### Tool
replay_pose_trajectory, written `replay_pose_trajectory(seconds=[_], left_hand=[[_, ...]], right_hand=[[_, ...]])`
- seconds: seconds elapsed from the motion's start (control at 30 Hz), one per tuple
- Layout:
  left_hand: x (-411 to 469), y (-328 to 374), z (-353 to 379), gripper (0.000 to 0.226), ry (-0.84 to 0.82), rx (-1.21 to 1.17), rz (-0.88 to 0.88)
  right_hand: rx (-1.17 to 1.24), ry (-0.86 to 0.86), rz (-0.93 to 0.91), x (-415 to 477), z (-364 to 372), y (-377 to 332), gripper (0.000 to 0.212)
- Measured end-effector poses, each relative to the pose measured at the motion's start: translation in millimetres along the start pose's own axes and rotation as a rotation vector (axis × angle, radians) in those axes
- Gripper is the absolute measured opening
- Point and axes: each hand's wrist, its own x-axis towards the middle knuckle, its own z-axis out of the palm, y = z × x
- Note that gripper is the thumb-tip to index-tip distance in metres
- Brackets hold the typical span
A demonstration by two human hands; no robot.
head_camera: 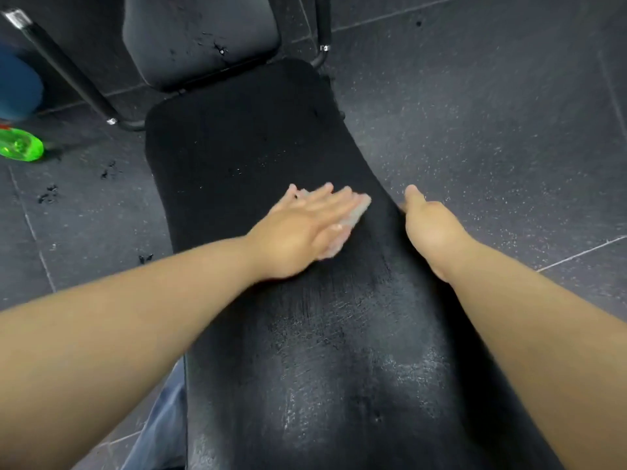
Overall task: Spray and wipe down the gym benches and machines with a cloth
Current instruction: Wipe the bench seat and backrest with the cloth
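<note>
Pale, thin cloth [360, 207] lay flat on the long black padded bench [254, 137], pinned under the straight, spread fingers [339, 195] of the left hand [298, 232]. Only its edge showed, past the fingertips and along their right side. Blur smeared both cloth and fingers. On the near side of the fingers the pad was streaked with dull pale smears. Just right of those fingers, the right hand [431, 227] sat at the bench's right edge, thumb [412, 194] pointing forward. Its other fingers were hidden, so whether they gripped the edge could not be told. Beyond the fingertips stood a second black cushioned pad [200, 35]. Far to their left, a bright green translucent spray bottle [22, 144] lay on the dark speckled rubber floor [492, 113].
</note>
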Motion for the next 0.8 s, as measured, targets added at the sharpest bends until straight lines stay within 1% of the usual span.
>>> replay_pose_trajectory(seconds=[0.03, 0.07, 0.1, 0.13, 0.17, 0.2, 0.27, 0.3, 0.33, 0.4, 0.43, 0.47, 0.53, 0.57, 0.6, 0.63, 0.67, 0.7, 0.73, 0.77, 0.8], left_hand=[[21.7, -6.2, -4.9, 0.045, 0.038, 0.012, -0.107], [42.9, -6.3, -8.3, 0.034, 0.119, 0.051, -0.218], [61.9, 4.2, -10.4, 0.021, 0.201, 0.103, -0.339], [74.0, 19.9, -9.8, 0.017, 0.244, 0.137, -0.414], [80.6, 37.2, -3.7, 0.017, 0.236, 0.143, -0.383], [80.9, 54.3, 8.7, 0.024, 0.199, 0.13, -0.254], [59.6, 76.3, 23.0, 0.043, 0.065, 0.091, 0.013], [45.8, 74.6, 19.2, 0.047, 0.032, 0.046, 0.093], [37.1, 61.5, 11.5, 0.047, 0.028, -0.006, 0.134], [34.8, 31.4, -8.1, 0.047, 0.051, -0.007, 0.118], [41.8, 11.7, -16.3, 0.047, 0.072, 0.011, 0.053], [53.5, -9.1, -24.2, 0.044, 0.1, 0.036, -0.059], [75.1, -39.3, -35.6, 0.04, 0.178, 0.102, -0.37], [81.7, -42.7, -35.4, 0.038, 0.207, 0.142, -0.481], [81.9, -35.9, -32.2, 0.033, 0.235, 0.212, -0.525], [73.8, -23.6, -23.7, 0.028, 0.269, 0.304, -0.499], [56.7, -8.5, -10.8, 0.031, 0.289, 0.361, -0.391], [27.2, 9.3, 1.5, 0.042, 0.261, 0.367, -0.235], [-5.9, 23.1, 13.5, 0.054, 0.201, 0.288, -0.072], [-38.5, 32.4, 16.8, 0.057, 0.085, 0.183, 0.026], [-61.8, 31.9, 15.9, 0.055, -0.005, 0.088, 0.08]], right_hand=[[0.022, 0.001, 0.002, 0.5, 0.9, -0.4, 0.06], [0.039, 0.01, -0.005, 0.8, 1.2, -1.8, 0.058], [0.064, 0.028, -0.008, -0.6, 0.6, -2.6, 0.055], [0.102, 0.05, -0.018, -2.5, 0.2, -2.9, 0.055], [0.145, 0.076, -0.033, -2.8, -0.5, -2.5, 0.055], [0.19, 0.117, -0.045, -2.6, -1.2, -1.2, 0.054], [0.254, 0.2, -0.014, -3.6, -3.4, 0.2, 0.047], [0.273, 0.208, -0.004, -4.9, -3.8, 0.6, 0.046], [0.281, 0.196, -0.027, -4.5, -3.0, 1.6, 0.048], [0.261, 0.155, -0.074, -7.1, -0.9, 1.4, 0.052], [0.216, 0.151, -0.093, -9.5, -0.2, 0.4, 0.053], [0.147, 0.157, -0.125, -10.1, 0.2, -0.3, 0.055], [0.0, 0.166, -0.186, -10.7, 1.9, -0.4, 0.054], [-0.057, 0.172, -0.207, -9.8, 3.6, 0.2, 0.051], [-0.1, 0.186, -0.223, -7.5, 5.3, 0.7, 0.049], [-0.131, 0.192, -0.221, -6.5, 6.7, 1.0, 0.048], [-0.156, 0.194, -0.214, -6.0, 7.6, 1.3, 0.048], [-0.168, 0.189, -0.212, -5.0, 9.0, 0.3, 0.047], [-0.185, 0.187, -0.213, -5.3, 9.0, -0.7, 0.045], [-0.221, 0.189, -0.211, -6.8, 8.7, -2.2, 0.042], [-0.286, 0.198, -0.22, -8.9, 9.2, -3.2, 0.038]])
